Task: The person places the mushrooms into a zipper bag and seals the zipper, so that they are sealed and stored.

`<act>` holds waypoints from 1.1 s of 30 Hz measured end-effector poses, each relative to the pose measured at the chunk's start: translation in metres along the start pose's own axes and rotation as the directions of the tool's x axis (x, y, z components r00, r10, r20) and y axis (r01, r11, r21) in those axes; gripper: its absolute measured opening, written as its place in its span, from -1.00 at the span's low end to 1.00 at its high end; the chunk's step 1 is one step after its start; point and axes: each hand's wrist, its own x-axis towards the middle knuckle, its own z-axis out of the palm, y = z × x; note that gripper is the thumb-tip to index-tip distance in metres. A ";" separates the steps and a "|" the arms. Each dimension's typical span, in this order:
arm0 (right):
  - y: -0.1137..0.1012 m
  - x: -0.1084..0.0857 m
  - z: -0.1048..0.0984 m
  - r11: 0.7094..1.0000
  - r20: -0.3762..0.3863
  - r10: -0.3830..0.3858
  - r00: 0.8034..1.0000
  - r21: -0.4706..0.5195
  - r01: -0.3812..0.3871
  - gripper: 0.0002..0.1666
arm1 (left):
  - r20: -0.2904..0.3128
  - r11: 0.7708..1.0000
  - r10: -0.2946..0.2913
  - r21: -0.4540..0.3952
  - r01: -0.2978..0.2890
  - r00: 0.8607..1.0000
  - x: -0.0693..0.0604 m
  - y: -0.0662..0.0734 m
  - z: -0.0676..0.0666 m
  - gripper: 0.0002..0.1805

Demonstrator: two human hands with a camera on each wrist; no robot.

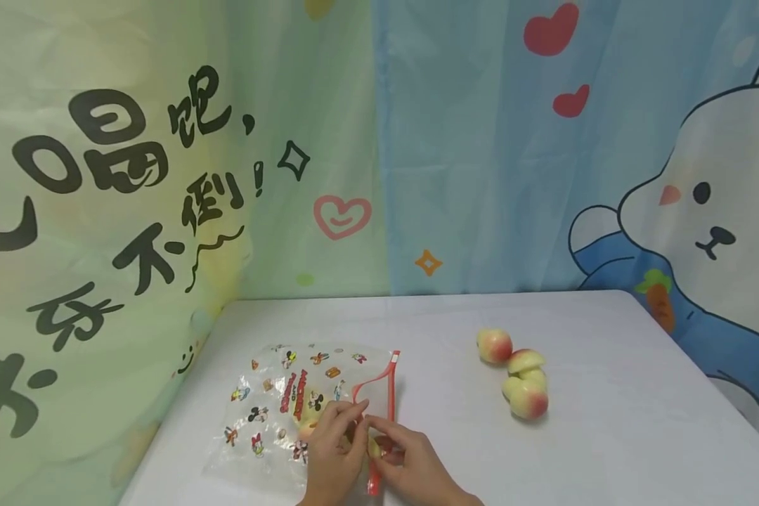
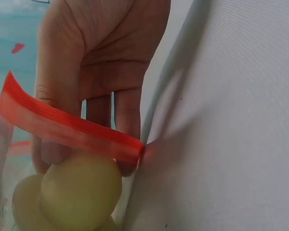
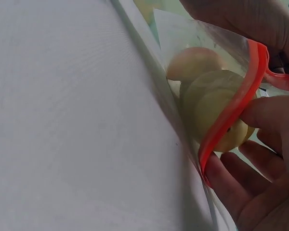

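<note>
The right hand (image 1: 417, 464) pinches a fruit piece (image 1: 374, 448) at the mouth of the clear bag (image 1: 267, 437); ease it fully past the red zip strip (image 1: 391, 397) before loosening those fingers. Just beside it, the left hand (image 1: 334, 443) grips the mouth's edge and should keep it spread, while loose fruit pieces (image 1: 528, 399) lie farther forward and right on the desk (image 1: 632, 414).

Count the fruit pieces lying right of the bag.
At least 3: a far piece, a middle piece and a near piece, bunched on the table right of the bag. They overlap, so more may be hidden.
</note>
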 end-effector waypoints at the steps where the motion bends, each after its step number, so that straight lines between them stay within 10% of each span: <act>1: 0.001 0.000 0.000 1.000 -0.021 0.003 1.000 -0.011 -0.003 -0.42 | -0.002 1.000 0.002 0.001 -0.002 1.000 0.000 -0.001 0.000 -0.60; 14: 0.002 0.005 -0.038 0.988 -0.390 0.024 0.920 -0.131 -0.082 -0.70 | -0.003 0.995 -0.099 0.029 0.099 0.995 -0.003 0.001 -0.001 -0.60; 23: 0.015 -0.002 -0.093 0.943 -0.649 -0.233 0.724 -0.332 0.006 -0.63 | -0.005 0.984 -0.158 0.087 0.158 0.987 -0.002 0.005 0.000 -0.59; 33: 0.015 -0.011 -0.131 0.914 -0.784 -0.301 0.543 -0.399 -0.069 -0.71 | -0.015 0.994 -0.107 0.036 0.108 0.994 -0.001 0.000 -0.001 -0.62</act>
